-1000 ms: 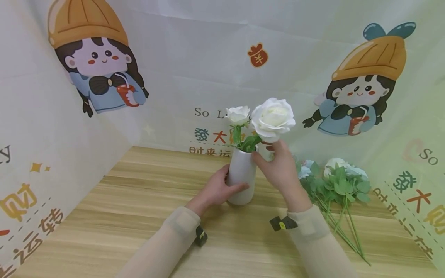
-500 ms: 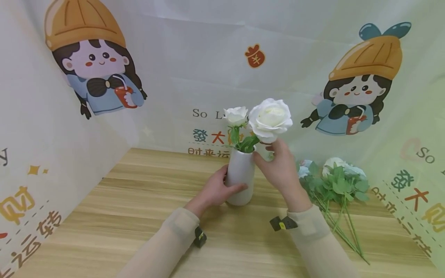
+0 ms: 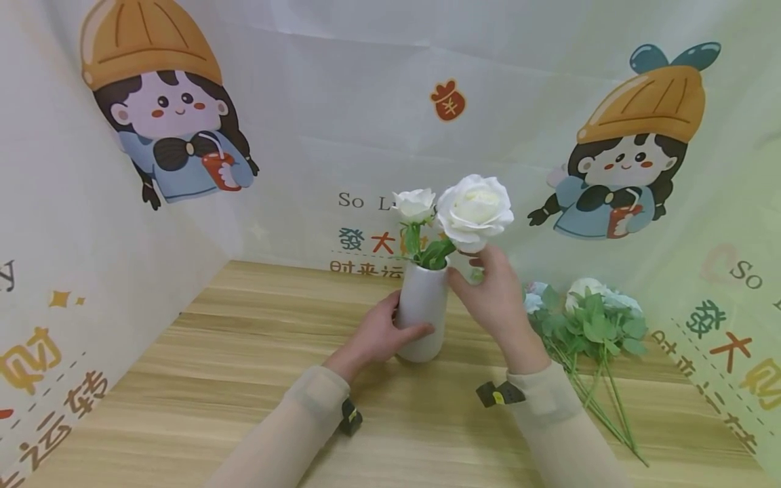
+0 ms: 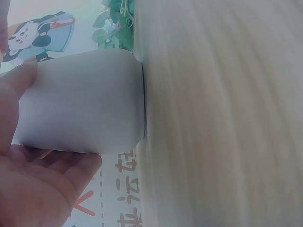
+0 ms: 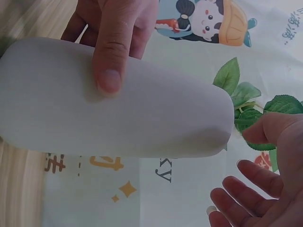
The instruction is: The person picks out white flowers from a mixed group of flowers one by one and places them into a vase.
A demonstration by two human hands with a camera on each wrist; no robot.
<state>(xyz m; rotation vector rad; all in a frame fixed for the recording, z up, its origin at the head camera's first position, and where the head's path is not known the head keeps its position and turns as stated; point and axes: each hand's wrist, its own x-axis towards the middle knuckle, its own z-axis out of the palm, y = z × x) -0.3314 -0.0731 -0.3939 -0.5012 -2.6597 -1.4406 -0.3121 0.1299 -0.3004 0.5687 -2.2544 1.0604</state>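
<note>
A white vase [image 3: 422,308] stands upright on the wooden table in the head view. My left hand [image 3: 386,327] grips its side, thumb across the front and fingers round the far side; the left wrist view shows this hold on the vase [image 4: 85,101]. Two white roses rise from the mouth: a small rose [image 3: 415,205] on the left and a large rose [image 3: 476,211] on the right. Just below the large rose is my right hand [image 3: 491,298], thumb beside the rim. In the right wrist view its fingers [image 5: 251,201] are spread, and the thumb is at the green leaves [image 5: 248,116].
On the right of the table [image 3: 213,379], several artificial flowers [image 3: 601,325] lie with leaves toward the back and bare stems toward the front. Printed cloth [image 3: 317,95] hangs close behind the vase and along both sides.
</note>
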